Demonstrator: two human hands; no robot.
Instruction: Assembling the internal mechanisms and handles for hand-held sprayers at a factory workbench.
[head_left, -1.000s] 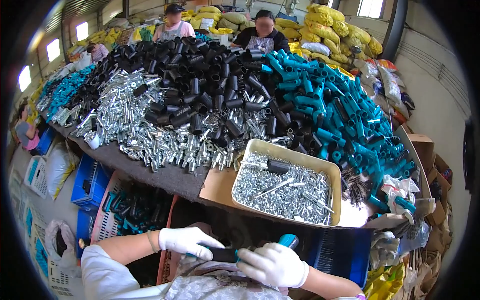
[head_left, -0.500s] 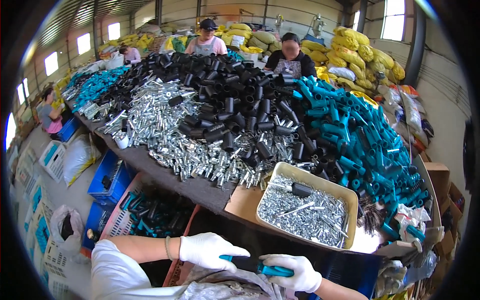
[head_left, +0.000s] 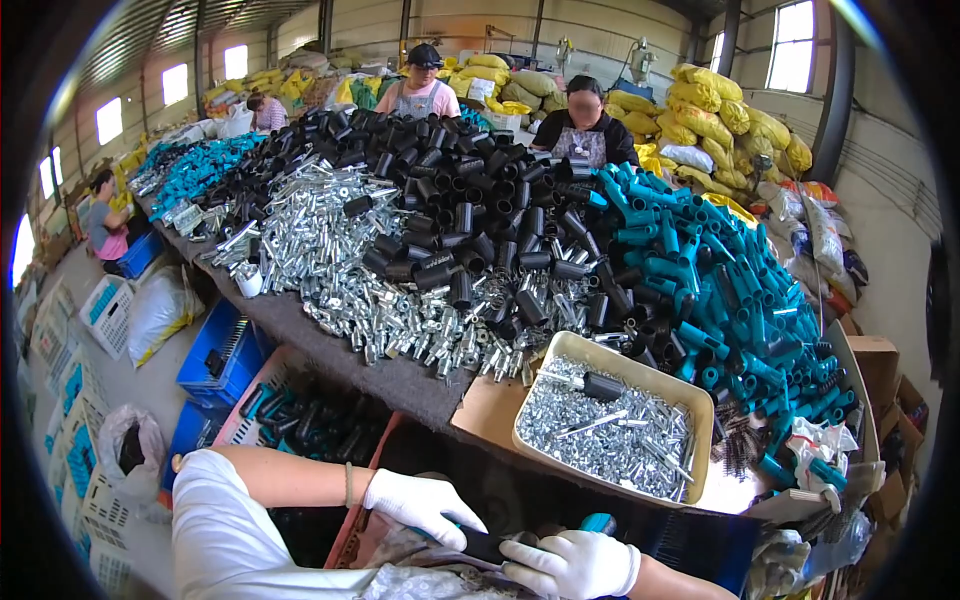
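Note:
In front of my lap, both hands wear white gloves. My left hand (head_left: 425, 505) has its fingers closed on a black cylindrical sleeve (head_left: 486, 546). My right hand (head_left: 575, 565) is wrapped round the same piece from the other side, its fingertips on the dark part. A teal plastic end (head_left: 598, 523) sticks out above the right knuckles; whether it joins the black sleeve is hidden by the glove. Just ahead of the hands stands a cream tray (head_left: 705, 440) full of small silver metal parts, with a black-sleeved piece (head_left: 602, 387) lying on top.
Heaped on the table are silver metal fittings (head_left: 330, 250), black sleeves (head_left: 440, 180) and teal plastic housings (head_left: 690, 260). To the left below stand a pink crate (head_left: 250, 405) and a blue crate (head_left: 225, 355). Two people (head_left: 590, 130) sit across the table.
My right hand has turned over and shifted slightly right, so the teal part now points up behind it. A black sleeve now shows between the hands, which have moved lower.

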